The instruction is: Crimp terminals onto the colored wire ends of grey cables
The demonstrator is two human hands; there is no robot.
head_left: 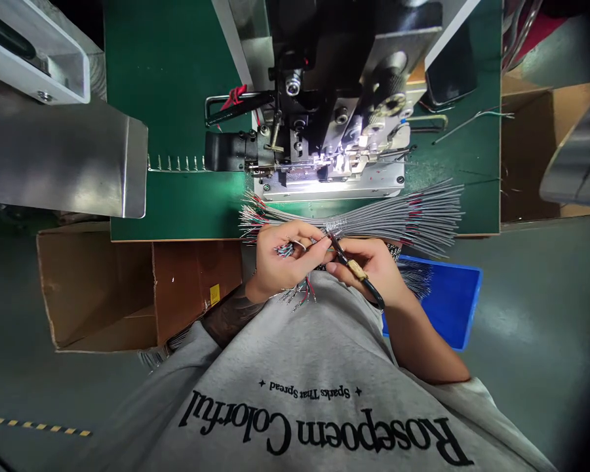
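Observation:
My left hand is closed around thin multicoloured wires. Some wire ends show inside its curled fingers, and others with metal tips hang below the palm. In my closed right hand is a slim black hand tool with a tan wrap on its handle; I cannot make out its exact kind. The tool's tip is close to the left fingertips, at the wires between both hands. Just beyond my hands, a bundle of grey cables with stripped ends lies along the table edge.
A lit crimping machine stands on the green table, fed by a terminal strip from the left. A phone and loose cable are at right. Cardboard boxes and a blue bin stand below.

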